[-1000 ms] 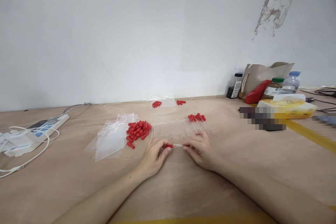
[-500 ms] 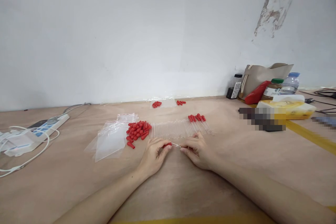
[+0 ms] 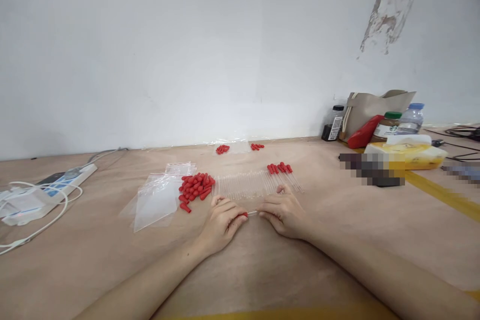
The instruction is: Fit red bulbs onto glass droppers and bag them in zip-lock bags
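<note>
My left hand (image 3: 224, 222) pinches a red rubber dropper bulb (image 3: 245, 214), mostly hidden by the fingers. From the bulb a thin glass dropper tube (image 3: 252, 213) runs across to my right hand (image 3: 284, 211), which grips its other end between thumb and fingers. Just beyond both hands lies a row of clear glass tubes (image 3: 240, 184), side by side. At the row's right end, several droppers with red bulbs (image 3: 279, 168) lie together. A heap of loose red bulbs (image 3: 195, 187) sits left of the tubes.
Clear zip bags (image 3: 157, 205) lie left of the heap. Along the wall are small groups of red pieces (image 3: 222, 149) on clear plastic. A power strip (image 3: 71, 185) with white cables is far left. On the right stand a tissue pack (image 3: 408, 155), a jar (image 3: 388, 127), bottles and a bag.
The left fingers have closed further over the red bulb, hiding more of it. The tube between my hands now lies more level, and a shorter length of it shows.
</note>
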Available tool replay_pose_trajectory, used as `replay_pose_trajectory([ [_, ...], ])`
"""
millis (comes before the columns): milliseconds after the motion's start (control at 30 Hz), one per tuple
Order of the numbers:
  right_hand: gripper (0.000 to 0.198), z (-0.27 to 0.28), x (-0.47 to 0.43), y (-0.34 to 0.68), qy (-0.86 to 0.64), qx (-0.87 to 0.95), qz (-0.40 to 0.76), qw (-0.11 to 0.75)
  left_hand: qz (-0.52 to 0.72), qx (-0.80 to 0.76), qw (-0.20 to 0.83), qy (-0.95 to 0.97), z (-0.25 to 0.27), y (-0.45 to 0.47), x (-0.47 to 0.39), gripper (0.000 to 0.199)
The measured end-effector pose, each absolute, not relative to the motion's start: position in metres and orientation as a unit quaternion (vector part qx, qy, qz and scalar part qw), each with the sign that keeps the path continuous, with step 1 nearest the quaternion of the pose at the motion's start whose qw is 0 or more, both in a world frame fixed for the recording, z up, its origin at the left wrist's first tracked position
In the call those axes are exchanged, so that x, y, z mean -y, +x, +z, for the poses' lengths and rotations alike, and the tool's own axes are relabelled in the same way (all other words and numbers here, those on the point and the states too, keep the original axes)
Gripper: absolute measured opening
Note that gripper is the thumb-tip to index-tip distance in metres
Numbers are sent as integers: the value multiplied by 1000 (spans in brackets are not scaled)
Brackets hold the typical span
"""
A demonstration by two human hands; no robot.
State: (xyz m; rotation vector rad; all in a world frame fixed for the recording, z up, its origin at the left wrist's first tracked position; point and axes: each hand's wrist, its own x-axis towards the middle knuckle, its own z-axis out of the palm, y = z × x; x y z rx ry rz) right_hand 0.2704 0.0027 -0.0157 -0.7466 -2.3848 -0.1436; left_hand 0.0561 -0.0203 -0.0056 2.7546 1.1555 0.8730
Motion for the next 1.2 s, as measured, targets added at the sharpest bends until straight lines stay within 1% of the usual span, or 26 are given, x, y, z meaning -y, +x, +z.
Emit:
replay_pose_trajectory([
  [267,19,-16,3,262,-280,899,-66,331,267,-357,-19,895,-9,56,18,19],
  [600,20,-19,-1,261,-285,904,-51,314,250,-308,-55,916,-7,55,14,17],
  [733,21,-16,2,257,-303,904,-73,293,249,-315,-59,914,-5,53,11,16],
  [867,22,-5,10,255,-343,899,-121,242,279,-335,-40,899,-6,50,10,15],
  [933,22,2,6,261,-379,889,-123,224,301,-361,-31,882,-7,48,12,26],
  [1000,24,11,-7,272,-457,855,-78,230,311,-389,-19,867,-8,46,13,35],
  [1100,27,19,-39,293,-611,747,67,253,299,-395,4,869,-8,46,15,28],
  [1133,26,19,-51,299,-649,712,89,254,294,-391,10,872,-8,46,15,25],
  [1200,25,17,-70,306,-701,666,87,240,290,-389,18,874,-7,46,14,22],
])
